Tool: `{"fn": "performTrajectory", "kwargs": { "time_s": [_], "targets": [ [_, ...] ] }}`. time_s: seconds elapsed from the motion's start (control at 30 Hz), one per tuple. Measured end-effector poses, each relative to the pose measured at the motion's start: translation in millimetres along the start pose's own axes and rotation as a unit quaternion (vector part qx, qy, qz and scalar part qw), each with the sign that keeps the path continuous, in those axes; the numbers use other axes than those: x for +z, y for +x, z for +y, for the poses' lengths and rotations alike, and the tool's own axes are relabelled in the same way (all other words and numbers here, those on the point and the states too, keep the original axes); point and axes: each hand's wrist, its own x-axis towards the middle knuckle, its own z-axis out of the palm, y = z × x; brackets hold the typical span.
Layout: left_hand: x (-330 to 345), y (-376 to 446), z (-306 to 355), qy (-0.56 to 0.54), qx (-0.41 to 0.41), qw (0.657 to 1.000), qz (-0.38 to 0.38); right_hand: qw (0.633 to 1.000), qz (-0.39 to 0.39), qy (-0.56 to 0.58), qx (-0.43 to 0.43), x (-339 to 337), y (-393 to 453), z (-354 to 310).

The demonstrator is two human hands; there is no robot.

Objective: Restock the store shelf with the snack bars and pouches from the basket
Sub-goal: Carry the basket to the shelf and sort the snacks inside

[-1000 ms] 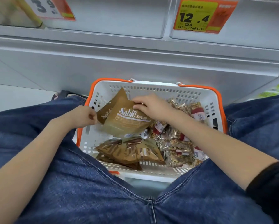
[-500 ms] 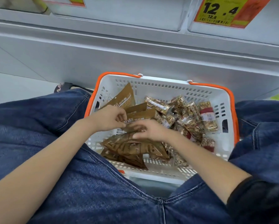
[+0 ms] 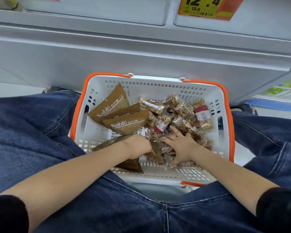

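A white basket point(image 3: 158, 82) with an orange rim stands on the floor between my knees. Brown Sablé pouches point(image 3: 124, 123) lean against its left wall, and more brown pouches point(image 3: 131, 165) lie at the near left. Several clear-wrapped nut snack bars point(image 3: 183, 113) are piled on the right. My left hand point(image 3: 136, 147) is down in the basket with its fingers curled on a brown pouch from the near pile. My right hand point(image 3: 183, 147) lies on the snack bars with fingers spread, its thumb toward the near wall.
The grey metal shelf base point(image 3: 141, 47) runs right behind the basket, with a yellow and orange price tag point(image 3: 203, 5) above. My legs in jeans flank the basket. A low shelf with green packs point(image 3: 284, 89) shows at the far right.
My right hand let go of the Sablé pouch and moved right onto the snack bars. My left hand dropped from the leaning pouches to the near pile. The view tilted down slightly.
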Motion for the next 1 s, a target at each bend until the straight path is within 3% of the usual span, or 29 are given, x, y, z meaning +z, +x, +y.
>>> {"fn": "performTrajectory", "kwargs": {
  "time_s": [0.13, 0.23, 0.37, 0.5, 0.57, 0.67, 0.73, 0.83, 0.9, 1.0],
  "targets": [
    [-1, -24, -27, 0.009, -0.040, 0.997, -0.064, 0.990, -0.009, -0.134, -0.040, 8, -9, 1],
    [7, -35, -41, -0.002, -0.057, 0.993, -0.101, 0.984, -0.024, -0.171, -0.055, 12, -14, -1],
    [6, -28, -39, -0.113, -0.060, 0.983, -0.133, 0.992, -0.020, -0.120, -0.016, 12, -8, -2],
    [-10, -28, -47, -0.320, -0.053, 0.921, -0.216, 0.998, -0.020, 0.017, -0.053, 2, -18, 7],
    [-17, -25, -50, -0.365, -0.059, 0.909, -0.193, 0.990, 0.065, 0.104, -0.070, -15, -27, 16],
    [-22, -7, -43, -0.391, -0.093, 0.915, -0.045, 0.935, 0.303, 0.183, 0.013, -38, -34, 39],
    [-24, 8, -25, -0.366, -0.065, 0.928, -0.014, 0.932, 0.339, 0.131, 0.020, -43, -33, 44],
    [-12, 27, 4, -0.269, 0.021, 0.960, -0.068, 0.953, 0.278, 0.065, -0.102, -30, -25, 24],
    [1, 29, 9, -0.154, 0.050, 0.983, -0.085, 0.969, 0.182, 0.067, -0.150, -13, -17, 3],
    [7, 15, -3, -0.168, 0.026, 0.974, -0.148, 0.986, 0.042, -0.063, -0.148, 3, -1, -7]
  ]
}}
